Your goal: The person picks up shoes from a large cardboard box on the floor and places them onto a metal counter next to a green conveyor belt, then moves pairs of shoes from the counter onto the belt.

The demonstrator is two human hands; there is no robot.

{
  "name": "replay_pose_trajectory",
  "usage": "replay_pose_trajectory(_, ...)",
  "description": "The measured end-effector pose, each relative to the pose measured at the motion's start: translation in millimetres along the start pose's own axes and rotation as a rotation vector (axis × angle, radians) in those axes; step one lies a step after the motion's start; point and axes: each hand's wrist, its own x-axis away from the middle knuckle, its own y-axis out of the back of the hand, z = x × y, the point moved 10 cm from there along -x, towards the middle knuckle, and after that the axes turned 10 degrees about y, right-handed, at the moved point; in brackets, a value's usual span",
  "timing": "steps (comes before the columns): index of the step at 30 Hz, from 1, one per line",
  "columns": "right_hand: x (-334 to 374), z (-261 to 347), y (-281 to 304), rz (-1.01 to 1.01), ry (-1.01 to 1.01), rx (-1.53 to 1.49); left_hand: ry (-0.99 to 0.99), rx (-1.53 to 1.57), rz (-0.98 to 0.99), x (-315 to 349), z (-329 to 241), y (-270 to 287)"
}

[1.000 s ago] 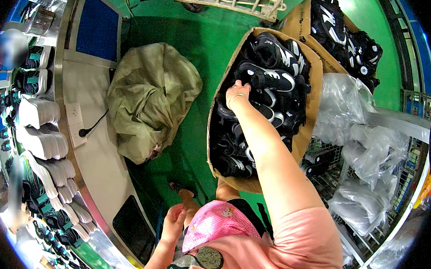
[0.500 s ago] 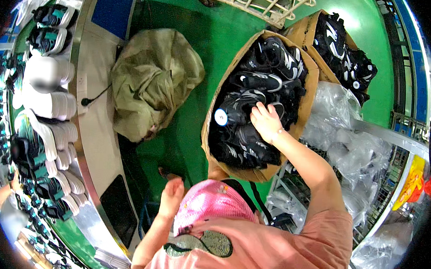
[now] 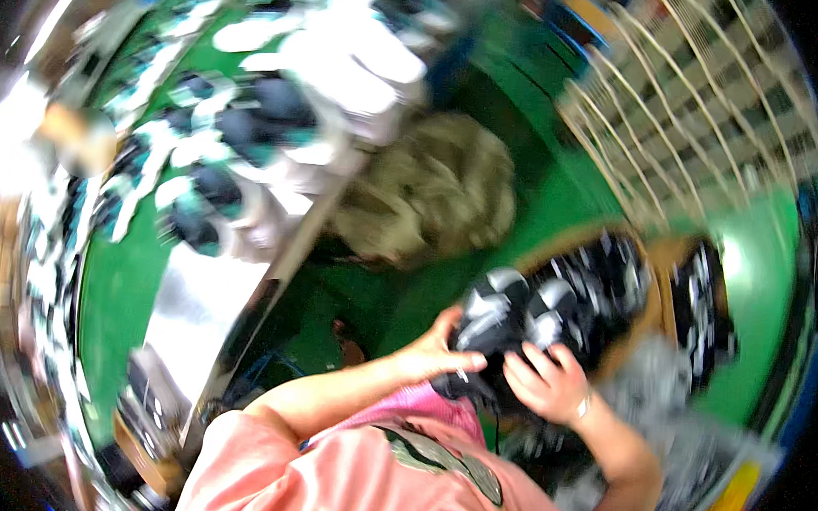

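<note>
In front of my body, my left hand (image 3: 433,353) grips a black shoe upper (image 3: 486,318) with grey-white patches, thumb on its near side. My right hand (image 3: 547,386) has its fingers bent over the near end of a second black shoe upper (image 3: 552,313), just to the right of the first. Both are raised over the near left part of a cardboard box (image 3: 651,303), which holds more black shoe uppers (image 3: 614,273). Motion blurs the picture, and the undersides of both pieces are hidden.
At left, a bench carries white soles (image 3: 360,60) and dark-and-teal shoe parts (image 3: 216,192). Beyond it slumps an olive cloth sack (image 3: 441,192). A pale wire cage (image 3: 689,113) stands far right. Another carton (image 3: 668,262) and clear plastic bags (image 3: 650,373) lie at right.
The view has swung toward the left bench. My right hand has lifted from the box's pile, my left hand has come across to meet it, and two shoe uppers are now held up.
</note>
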Motion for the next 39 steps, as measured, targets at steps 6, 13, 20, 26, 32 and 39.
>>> replay_pose_trajectory(6,-126.0,-4.7,83.8,-0.409,0.043,0.015,-0.383,0.644,-0.035,114.0,-34.3,105.2)
replay_pose_trajectory(13,-348.2,124.8,114.3,-0.641,0.651,-0.159,-1.130,0.933,-0.440,345.1,34.6,268.5)
replay_pose_trajectory(20,-498.8,217.5,-57.4,-0.143,0.934,0.000,-0.679,0.858,-1.120,371.8,167.0,377.0)
replay_pose_trajectory(26,-545.4,236.7,-140.4,0.019,0.799,-0.475,-0.334,-0.003,-1.802,400.6,197.4,392.2)
replay_pose_trajectory(32,-551.3,195.9,-102.5,-0.010,0.453,-0.709,-0.628,-0.678,-1.539,423.1,104.1,404.2)
replay_pose_trajectory(39,-560.6,162.1,-126.0,-0.102,0.189,-0.714,-0.550,-0.489,-1.536,426.6,77.2,423.9)
